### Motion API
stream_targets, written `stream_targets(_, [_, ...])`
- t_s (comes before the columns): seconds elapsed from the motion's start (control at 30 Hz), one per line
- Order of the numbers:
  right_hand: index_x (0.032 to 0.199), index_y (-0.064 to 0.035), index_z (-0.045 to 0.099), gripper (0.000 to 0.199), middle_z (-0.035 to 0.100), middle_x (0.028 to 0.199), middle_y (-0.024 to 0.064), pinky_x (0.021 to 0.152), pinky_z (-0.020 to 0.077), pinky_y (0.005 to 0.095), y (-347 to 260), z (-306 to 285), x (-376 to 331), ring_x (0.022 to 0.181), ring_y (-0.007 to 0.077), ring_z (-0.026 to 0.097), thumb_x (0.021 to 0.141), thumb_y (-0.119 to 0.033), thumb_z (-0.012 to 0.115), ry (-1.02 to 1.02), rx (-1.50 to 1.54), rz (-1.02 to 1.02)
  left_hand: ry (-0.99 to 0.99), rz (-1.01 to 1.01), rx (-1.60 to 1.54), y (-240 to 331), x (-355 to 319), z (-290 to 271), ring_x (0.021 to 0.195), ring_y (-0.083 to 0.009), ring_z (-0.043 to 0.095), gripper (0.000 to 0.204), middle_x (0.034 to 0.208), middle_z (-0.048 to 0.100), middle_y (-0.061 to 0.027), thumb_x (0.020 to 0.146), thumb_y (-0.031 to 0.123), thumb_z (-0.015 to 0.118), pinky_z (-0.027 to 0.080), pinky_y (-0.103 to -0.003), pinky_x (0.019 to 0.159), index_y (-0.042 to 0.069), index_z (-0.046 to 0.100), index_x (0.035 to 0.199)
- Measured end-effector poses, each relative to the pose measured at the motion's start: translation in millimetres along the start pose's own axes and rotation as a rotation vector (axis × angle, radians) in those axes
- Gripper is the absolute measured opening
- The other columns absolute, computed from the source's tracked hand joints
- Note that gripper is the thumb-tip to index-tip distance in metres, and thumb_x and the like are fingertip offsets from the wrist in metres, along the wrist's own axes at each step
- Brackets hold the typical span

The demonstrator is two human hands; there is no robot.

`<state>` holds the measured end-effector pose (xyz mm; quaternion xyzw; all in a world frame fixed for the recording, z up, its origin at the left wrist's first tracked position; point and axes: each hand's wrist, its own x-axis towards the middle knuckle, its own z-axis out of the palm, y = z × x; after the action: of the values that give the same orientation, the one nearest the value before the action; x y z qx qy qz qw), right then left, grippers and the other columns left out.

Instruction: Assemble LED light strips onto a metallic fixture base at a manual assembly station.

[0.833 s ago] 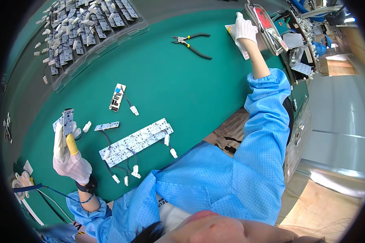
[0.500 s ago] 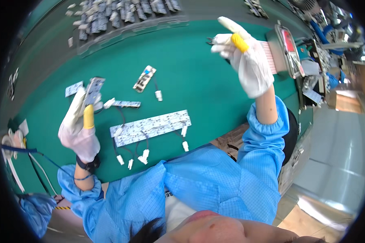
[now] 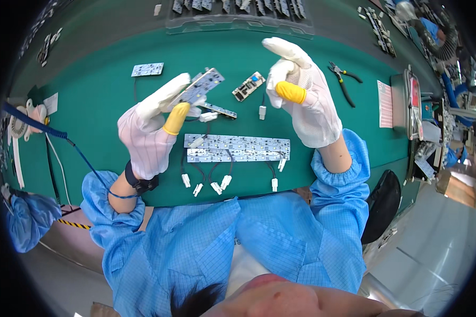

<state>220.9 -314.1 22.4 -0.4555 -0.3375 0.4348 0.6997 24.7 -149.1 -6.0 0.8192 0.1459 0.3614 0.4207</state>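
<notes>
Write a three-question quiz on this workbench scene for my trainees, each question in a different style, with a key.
1. True or false: the left hand holds a pale circuit board.
2. Choose one. The black-handled cutters lie:
a) left of the left hand
b) right of the right hand
c) between the two hands
3. Fill in the blank: the cover on the left thumb is coloured ____.

Key: 1. True. 2. b. 3. Yellow.

My green counter (image 3: 217,53) carries long white circuit boards (image 3: 243,141), a small white board (image 3: 147,69), a narrow component board (image 3: 248,86), pliers (image 3: 337,70) and a pink-patterned sheet (image 3: 385,104).
</notes>
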Motion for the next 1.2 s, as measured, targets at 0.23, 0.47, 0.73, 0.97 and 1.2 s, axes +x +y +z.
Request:
stream_targets(0.23, [0.138, 0.0031, 0.035, 0.095, 0.059, 0.09, 0.0047, 0.057, 0.0408, 0.0198, 7.8, 11.5, -1.0, 0.069, 0.0097, 0.053, 0.072, -0.052, 0.074, 0.034, -0.191, 0.059, -0.29, -0.389, -0.434, 18.6, 16.2, -9.4, 0.065, -0.0069, 0.063, 0.039, 0.086, 0.072, -0.0077, 0.09, 0.016, 0.058, 0.051, -0.02, 0.063, -0.004, 0.054, 0.124])
stream_targets(0.47, [0.131, -0.0029, 0.048, 0.055, 0.063, 0.081, 0.0075, 0.051, 0.0424, 0.0176, 6.7, 35.8, -16.5, 0.06, 0.0089, 0.058, 0.087, -0.031, 0.066, -0.002, -0.333, 0.257, -0.46, -0.38, -0.314, 17.0, 12.5, -5.8, 0.058, -0.005, 0.059, 0.052, 0.072, 0.071, -0.0048, 0.084, 0.021, 0.068, 0.047, -0.019, 0.055, 0.004, 0.052, 0.13])
stream_targets(0.73, [0.127, 0.002, 0.049, 0.048, 0.066, 0.081, 0.0107, 0.047, 0.0442, 0.0167, -0.7, 34.1, -23.6, 0.057, 0.0098, 0.061, 0.089, -0.024, 0.064, 0.004, -0.386, 0.213, -0.379, -0.158, -0.234, 4.0, -0.7, -3.6, 0.088, -0.0136, 0.065, 0.053, 0.095, 0.069, -0.0115, 0.077, 0.021, 0.075, 0.052, -0.026, 0.075, -0.004, 0.058, 0.12])
stream_targets(0.97, [0.126, 0.0028, 0.05, 0.05, 0.066, 0.082, 0.0109, 0.047, 0.0447, 0.017, 6.1, 31.7, -22.0, 0.057, 0.011, 0.062, 0.089, -0.027, 0.065, 0.046, -0.519, -0.012, -0.152, -0.012, -0.23, 4.2, 0.1, 4.3, 0.072, -0.0143, 0.066, 0.038, 0.09, 0.071, -0.0053, 0.071, 0.026, 0.075, 0.05, -0.025, 0.068, 0.005, 0.069, 0.103])
stream_targets(1.2, [0.121, 0.0039, 0.053, 0.051, 0.067, 0.082, 0.0116, 0.048, 0.0452, 0.0168, 2.7, 32.0, -24.7, 0.057, 0.0106, 0.062, 0.088, -0.033, 0.066, 0.039, -0.409, 0.146, -0.389, -0.227, -0.214, 5.2, 2.7, -7.7, 0.074, -0.0122, 0.065, 0.051, 0.083, 0.071, -0.0056, 0.077, 0.039, 0.07, 0.049, -0.025, 0.068, 0.002, 0.064, 0.112])
